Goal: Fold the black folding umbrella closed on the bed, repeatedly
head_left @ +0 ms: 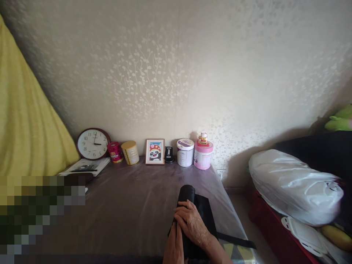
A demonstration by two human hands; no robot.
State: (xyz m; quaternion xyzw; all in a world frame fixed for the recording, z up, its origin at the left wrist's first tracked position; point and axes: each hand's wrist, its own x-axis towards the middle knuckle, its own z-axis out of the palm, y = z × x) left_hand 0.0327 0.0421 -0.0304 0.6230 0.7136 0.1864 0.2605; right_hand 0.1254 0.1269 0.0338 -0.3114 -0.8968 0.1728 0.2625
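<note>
Black fabric roll (187, 192) on the grey-brown tablecloth (132, 205), near edge of table; flat flap spread at its right, black strap (236, 240) trailed right. Roll is covered by right hand (194, 222), fingers bent across its top; left hand (174, 244) is laid along its left side, fingers straight and together. Whether either is closed in a grip cannot be told; undersides hidden.

Along the wall: wall clock (93, 144), numerals readable, about three o'clock shown, dial brand too small; red can (115, 152), yellow-lidded canister (130, 152), framed panda picture (155, 151), white tub (185, 157) with purple-and-white lid, pink tub (203, 159) topped by lucky cat figurine (203, 138). Label print is seen but cannot be read; tub contents hidden. White plastic bag (294, 187), stuffed full, at right.
</note>
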